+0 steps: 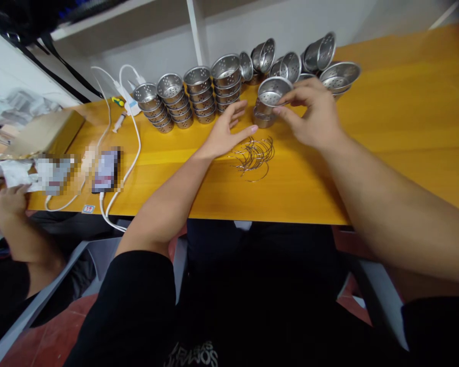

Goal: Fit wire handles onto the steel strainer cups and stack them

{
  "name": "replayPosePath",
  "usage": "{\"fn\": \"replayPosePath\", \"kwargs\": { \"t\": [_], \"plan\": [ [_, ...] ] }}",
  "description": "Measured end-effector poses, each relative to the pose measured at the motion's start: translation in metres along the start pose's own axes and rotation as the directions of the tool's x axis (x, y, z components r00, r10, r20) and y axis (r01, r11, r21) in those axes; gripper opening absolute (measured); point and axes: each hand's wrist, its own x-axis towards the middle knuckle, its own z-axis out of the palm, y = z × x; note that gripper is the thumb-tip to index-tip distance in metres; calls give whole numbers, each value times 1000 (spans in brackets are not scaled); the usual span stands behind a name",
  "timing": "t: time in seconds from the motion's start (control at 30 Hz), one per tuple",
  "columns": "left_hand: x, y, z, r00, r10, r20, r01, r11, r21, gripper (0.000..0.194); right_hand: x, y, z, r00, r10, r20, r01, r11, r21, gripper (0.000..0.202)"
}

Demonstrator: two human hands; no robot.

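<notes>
My right hand (313, 113) pinches the rim of a perforated metal cup (272, 95), which stands on or just over another cup (263, 120). My left hand (226, 133) is open with its fingers apart, holding nothing, between that cup and the nearest stack. Stacks of similar cups (204, 97) stand in a row to its left. Several thin curved metal wires (254, 155) lie in a loose pile on the table just below my hands. More metal cups (286, 66), some tilted, are grouped behind my right hand.
At the left of the yellow table (168, 188) are a phone (107, 171), white cables, a power strip (132, 106), a syringe (119, 123) and a cardboard box (48, 133). Another person's hand (9, 201) is at the far left. A grey shelf divider (196, 30) rises behind the cups.
</notes>
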Motion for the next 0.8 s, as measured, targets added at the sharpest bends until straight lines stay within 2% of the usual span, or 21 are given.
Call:
{"fn": "replayPosePath", "kwargs": {
  "t": [0.13,0.2,0.27,0.33,0.47,0.6,0.8],
  "plan": [
    [-5,1,-1,997,11,72,-15,998,59,120,5,27,2,1000,21,1,-21,998,64,58],
    [-5,1,2,996,14,89,-21,997,73,122,7,35,6,999,12,36,-16,993,114,60],
    [-4,-1,5,995,20,97,-27,997,70,124,8,40,11,997,-11,81,-2,988,155,54],
    [-1,-6,7,993,45,105,-50,998,49,125,9,40,14,995,-26,99,12,989,147,51],
    [5,-24,9,983,135,128,-139,990,26,123,8,35,16,995,-21,96,19,999,27,61],
    [9,-37,11,973,180,146,-192,979,67,115,6,28,14,993,-25,112,37,994,-104,56],
    [5,-21,12,979,109,172,-134,981,140,98,5,21,11,987,18,158,13,981,-192,61]
  ]
}}
